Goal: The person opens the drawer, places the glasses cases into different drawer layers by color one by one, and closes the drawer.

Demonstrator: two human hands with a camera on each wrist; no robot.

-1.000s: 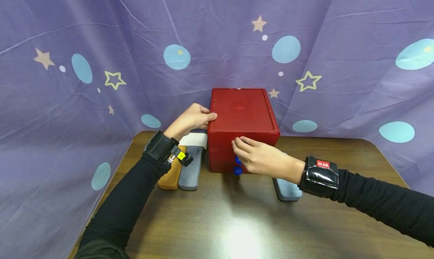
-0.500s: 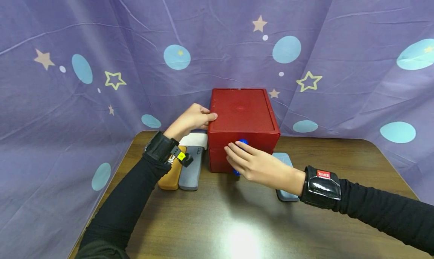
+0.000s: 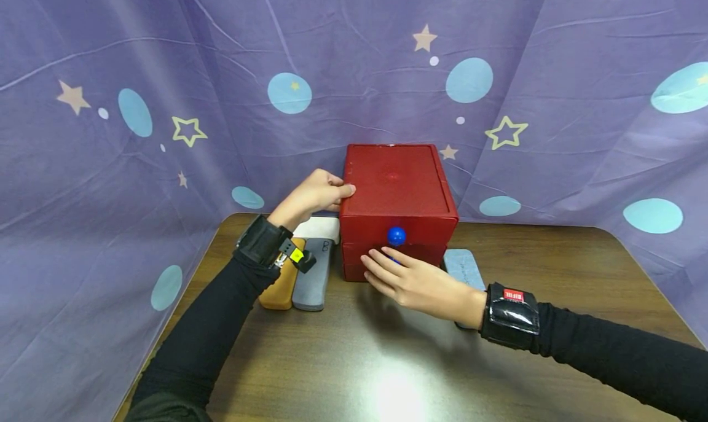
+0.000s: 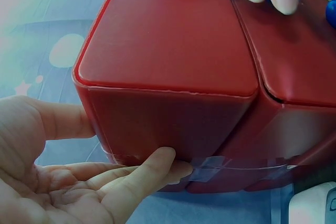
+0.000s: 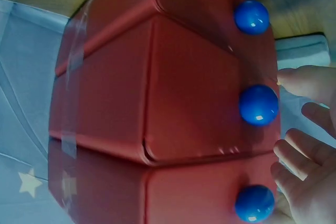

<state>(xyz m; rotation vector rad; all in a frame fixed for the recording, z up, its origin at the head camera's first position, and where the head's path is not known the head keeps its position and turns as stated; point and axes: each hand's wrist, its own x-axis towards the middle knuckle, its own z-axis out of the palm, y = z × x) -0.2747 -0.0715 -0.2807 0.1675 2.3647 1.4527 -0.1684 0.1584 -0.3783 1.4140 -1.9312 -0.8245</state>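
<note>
A red drawer box (image 3: 394, 182) with blue ball knobs stands on the table, its drawers pushed in. My left hand (image 3: 314, 195) rests at its upper left edge, thumb over the top and fingers against the side wall. In the left wrist view those fingers (image 4: 149, 174) lie fairly straight along the taped wall. My right hand (image 3: 420, 285) is in front of the lower drawers, fingers spread and holding nothing. It partly covers the middle knob (image 5: 259, 105) in the head view. The top knob (image 3: 396, 236) shows in full; the bottom knob is hidden there by the hand.
Left of the box lie a yellow long case (image 3: 281, 287) and a grey case (image 3: 311, 281), with a white item (image 3: 318, 228) behind them. A light blue case (image 3: 463, 267) lies right of the box, partly under my right wrist. A purple patterned curtain (image 3: 221, 72) hangs behind the wooden table (image 3: 310, 360).
My right hand has come off the top knob and moved down the drawer front, its fingers straightening. The top knob is now uncovered. My left hand stays where it was.
</note>
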